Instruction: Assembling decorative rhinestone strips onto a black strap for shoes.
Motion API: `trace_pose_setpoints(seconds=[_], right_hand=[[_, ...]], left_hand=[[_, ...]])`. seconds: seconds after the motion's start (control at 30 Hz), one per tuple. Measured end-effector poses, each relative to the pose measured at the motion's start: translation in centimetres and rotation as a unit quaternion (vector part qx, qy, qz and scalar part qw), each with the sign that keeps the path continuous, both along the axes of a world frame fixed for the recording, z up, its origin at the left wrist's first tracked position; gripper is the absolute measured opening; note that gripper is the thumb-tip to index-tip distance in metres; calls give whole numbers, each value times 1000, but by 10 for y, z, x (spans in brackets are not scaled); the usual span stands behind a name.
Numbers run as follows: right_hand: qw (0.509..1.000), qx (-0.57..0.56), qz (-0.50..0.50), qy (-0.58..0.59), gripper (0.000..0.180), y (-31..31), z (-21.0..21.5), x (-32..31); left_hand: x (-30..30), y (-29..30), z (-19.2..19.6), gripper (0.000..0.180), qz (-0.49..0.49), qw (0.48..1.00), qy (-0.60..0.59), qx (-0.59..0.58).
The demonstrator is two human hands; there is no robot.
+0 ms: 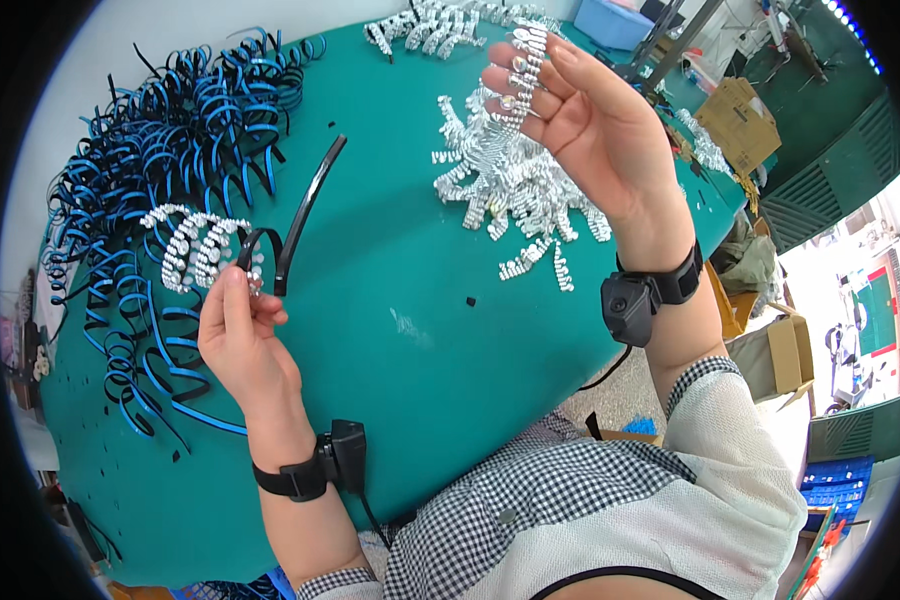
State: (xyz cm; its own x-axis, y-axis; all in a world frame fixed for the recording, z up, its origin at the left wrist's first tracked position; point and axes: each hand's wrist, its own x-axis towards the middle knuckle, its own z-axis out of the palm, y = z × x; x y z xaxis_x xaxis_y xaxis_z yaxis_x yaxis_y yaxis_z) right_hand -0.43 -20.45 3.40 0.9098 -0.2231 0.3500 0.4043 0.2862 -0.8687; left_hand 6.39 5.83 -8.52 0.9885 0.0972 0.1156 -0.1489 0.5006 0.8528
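Note:
My left hand [248, 335] is closed, thumb and fingers pinching a curled black strip [310, 212]. Next to its fingertips a coil of silver rhinestone strip [195, 248] hangs in loops; whether it joins the black strip is hidden by the fingers. Raised at the far right, my right hand [605, 135] has its palm turned up and its thumb bent over a short silver rhinestone strip [526, 70] lying across the fingers. Beneath that hand a heap of curled silver strips [515, 165] lies on the green table [400, 370].
Glossy blue-and-black coiled strips [185, 130] are piled along the table's left side. More silver strips [435, 28] lie at the back edge, near a blue bin [612, 22]. Cardboard boxes [738, 125] stand at the right. Small black scraps [471, 301] dot the tabletop.

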Motion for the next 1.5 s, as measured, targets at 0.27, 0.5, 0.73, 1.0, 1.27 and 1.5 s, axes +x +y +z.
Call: trace_pose_setpoints(seconds=[0.27, 0.5, 0.73, 1.0, 1.27, 1.5], right_hand=[[998, 1, 55, -32, 24, 10, 69, 21], [991, -48, 26, -120, 22, -4, 106, 32], [983, -157, -59, -80, 25, 0, 143, 56], [979, -196, 54, -32, 27, 7, 133, 52], [954, -185, 225, 70, 51, 7, 108, 25], [915, -322, 150, 190, 33, 3, 43, -61]], left_hand=[[0, 9, 1, 14, 2, 1000, -8, -7], [-1, 7, 3, 14, 9, 1000, -7, -9], [-1, 8, 3, 12, 14, 1000, -6, -8], [5, 9, -5, 14, 9, 1000, -11, -17], [9, 15, 2, 13, 43, 999, -9, -18], [7, 21, 5, 13, 72, 997, 0, -18]])
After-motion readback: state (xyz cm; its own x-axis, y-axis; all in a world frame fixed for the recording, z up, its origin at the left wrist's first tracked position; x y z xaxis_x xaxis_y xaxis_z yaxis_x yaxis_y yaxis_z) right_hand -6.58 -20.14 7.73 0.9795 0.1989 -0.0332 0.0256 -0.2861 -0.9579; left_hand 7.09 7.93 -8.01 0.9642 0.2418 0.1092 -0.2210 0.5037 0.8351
